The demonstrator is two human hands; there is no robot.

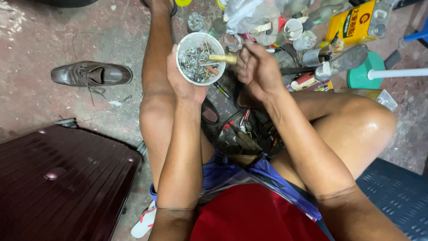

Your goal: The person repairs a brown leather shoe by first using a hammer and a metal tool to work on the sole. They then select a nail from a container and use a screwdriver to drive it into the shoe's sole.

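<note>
Head view. The person sits on the floor with both bare knees raised, and both hands meet in the upper centre of the frame.

Left hand (pixel 180 78): closed around a round white cup (pixel 200 59), gripping it from below and from the left side. The cup is held with its mouth towards the camera, so the contents are visible: a dense load of small metal nails and screws (pixel 195 60). The cup lies just above the left palm and directly left of the right hand.

Right hand (pixel 256 67): closed around a tool with a pale wooden handle (pixel 224 58). The handle runs level from the fingers leftward across the right rim of the cup, and its tip sits among the nails. The working end of the tool is hidden in the contents, so its type cannot be told. The two hands are near each other, joined only through the tool and the cup.

Surroundings:
- Left of the cup, well apart, a brown leather shoe (pixel 91 74) with loose laces lies on the stained concrete floor (pixel 40 40).
- Lower left of the frame: a dark red ribbed case (pixel 62 178).
- Upper right: a yellow tin can (pixel 354 22) among a clutter of bottles and jars.
- Right of the right hand: a worn shoe sole (pixel 343 62) mounted upside down on a stand.
- Right edge: a green round stool (pixel 368 73).
- Between the knees, below the hands: an open bag of hand tools (pixel 243 136).
</note>
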